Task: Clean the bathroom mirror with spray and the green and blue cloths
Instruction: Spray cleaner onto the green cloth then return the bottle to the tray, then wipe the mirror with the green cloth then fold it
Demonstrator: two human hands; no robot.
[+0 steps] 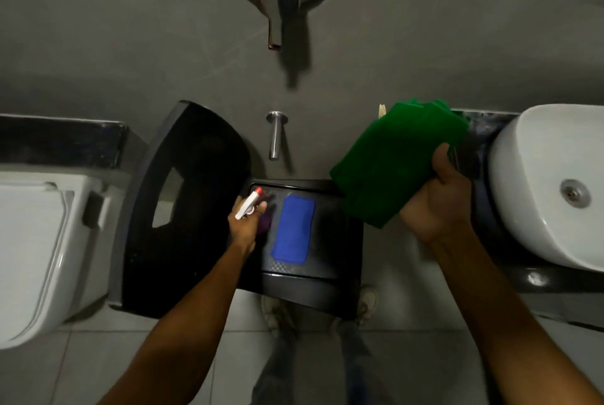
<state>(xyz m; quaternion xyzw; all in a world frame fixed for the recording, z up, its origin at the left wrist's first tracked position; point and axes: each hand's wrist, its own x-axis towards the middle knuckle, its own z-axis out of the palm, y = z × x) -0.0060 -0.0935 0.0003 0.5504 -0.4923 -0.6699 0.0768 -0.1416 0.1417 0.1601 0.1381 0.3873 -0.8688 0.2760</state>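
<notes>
Left hand (245,223) was wrapped around the spray bottle (250,205) over the black stool (340,261), red nozzle aimed up toward the wall. The blue cloth (293,229) lay flat on the stool just beside it, long axis running near to far. Right hand (436,205) was raised higher, gripping the bunched green cloth (392,159) near the white sink (536,182).

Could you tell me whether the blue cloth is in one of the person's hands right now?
No, the blue cloth lies flat on the black stool, while the right hand holds the green cloth.
</notes>
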